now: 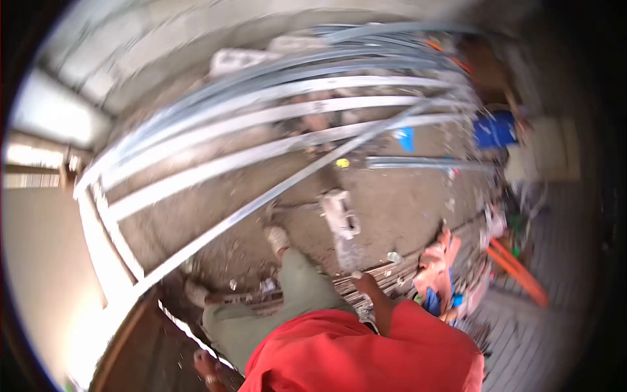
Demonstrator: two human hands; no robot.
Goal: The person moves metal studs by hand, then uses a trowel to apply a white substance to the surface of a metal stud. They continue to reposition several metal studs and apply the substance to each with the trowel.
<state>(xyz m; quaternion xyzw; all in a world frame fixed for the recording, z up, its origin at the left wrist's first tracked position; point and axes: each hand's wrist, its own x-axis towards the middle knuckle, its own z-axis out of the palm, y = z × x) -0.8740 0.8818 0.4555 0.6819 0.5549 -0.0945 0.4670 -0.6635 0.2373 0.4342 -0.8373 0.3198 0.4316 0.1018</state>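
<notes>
right hand point(364, 283) rests on the rod bundle point(395, 276) just in front of it, probably as a brace while crouching, grip unreadable in the blur; left hand point(208, 371) hangs low, state likewise unreadable; steel frame point(261, 117) lies flat well ahead of both.

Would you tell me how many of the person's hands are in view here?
2. The right hand reaches down to the bundle of metal rods; the left hand hangs low by the bottom edge, blurred.
</notes>
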